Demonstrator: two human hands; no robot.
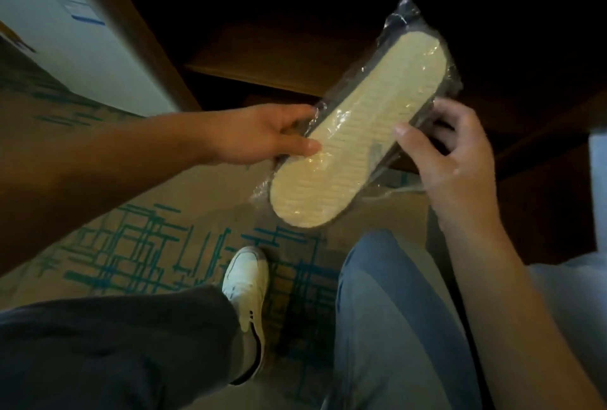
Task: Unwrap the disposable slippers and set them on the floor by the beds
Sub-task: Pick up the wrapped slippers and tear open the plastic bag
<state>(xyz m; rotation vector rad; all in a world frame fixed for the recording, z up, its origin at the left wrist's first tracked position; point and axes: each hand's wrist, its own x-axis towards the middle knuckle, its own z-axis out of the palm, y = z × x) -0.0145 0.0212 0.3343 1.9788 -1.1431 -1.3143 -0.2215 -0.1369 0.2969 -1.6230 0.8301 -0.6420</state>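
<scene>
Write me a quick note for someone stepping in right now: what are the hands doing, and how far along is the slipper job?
Left hand: grips the near end of the wrapped slippers, thumb on the pale sole.
Right hand: fingers curled around the pack's right edge.
The pack is held in the air above the patterned carpet, sole side up, in front of dark wooden furniture.
Done: pack picked up.
Left: the clear plastic wrap looks still closed; open it, take the slippers out, set them on the floor by the beds.
</scene>
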